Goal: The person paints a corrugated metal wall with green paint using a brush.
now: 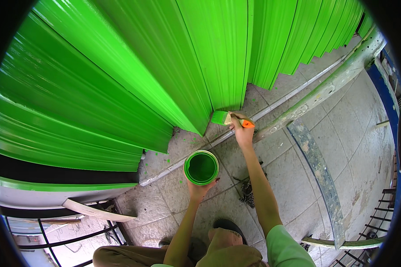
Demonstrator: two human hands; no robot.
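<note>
My right hand [241,127] grips a paintbrush [227,118] with an orange handle. The brush's green, paint-covered bristles touch or nearly touch the bottom end of a bright green folded metal panel [220,75]. Below and to the left, my left hand [199,188] is wrapped round a round paint can [201,167] from underneath. Green paint shows inside the can and coats its inner wall. The can is held up in front of me, its mouth facing upward.
Grey floor tiles [280,171] carry green paint drips near the panels. A pale pole [316,95] runs off to the far right, with a speckled plank [316,169] beside it. A black metal grid [53,244] stands at lower left. A dark patterned cloth-like thing [247,194] lies near my right forearm.
</note>
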